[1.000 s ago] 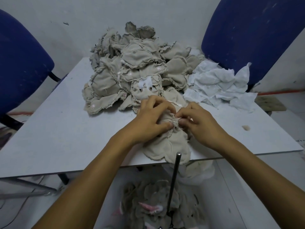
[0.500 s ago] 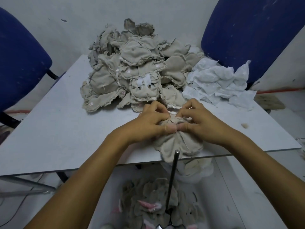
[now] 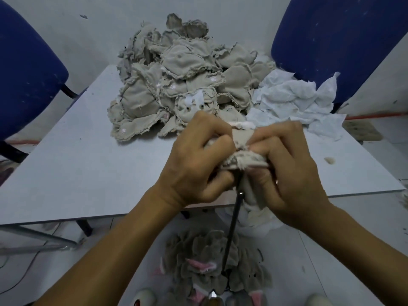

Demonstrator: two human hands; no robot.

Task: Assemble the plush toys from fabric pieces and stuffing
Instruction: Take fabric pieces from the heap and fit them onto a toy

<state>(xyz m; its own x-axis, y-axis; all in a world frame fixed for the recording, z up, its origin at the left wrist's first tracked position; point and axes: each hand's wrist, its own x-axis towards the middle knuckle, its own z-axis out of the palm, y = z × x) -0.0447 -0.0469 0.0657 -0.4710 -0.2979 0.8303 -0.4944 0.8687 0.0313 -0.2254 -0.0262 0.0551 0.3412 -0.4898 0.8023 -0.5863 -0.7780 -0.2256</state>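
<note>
Both hands grip one beige toy skin (image 3: 242, 159) above near table (image 3: 88, 168) edge, left hand (image 3: 196, 164) and right hand (image 3: 287, 173) curled round it, rod (image 3: 233, 226) upright beneath, skin pile (image 3: 176, 85) far, white fabric (image 3: 293, 100) far right.

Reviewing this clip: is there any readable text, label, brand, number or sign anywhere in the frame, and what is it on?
None: no readable text in this view.
The beige fabric pile shows only small pale embroidered marks, not letters.
The piece held by the left hand and right hand bears no tag that shows.
The blue chairs, the table and the wall are unmarked.
</note>
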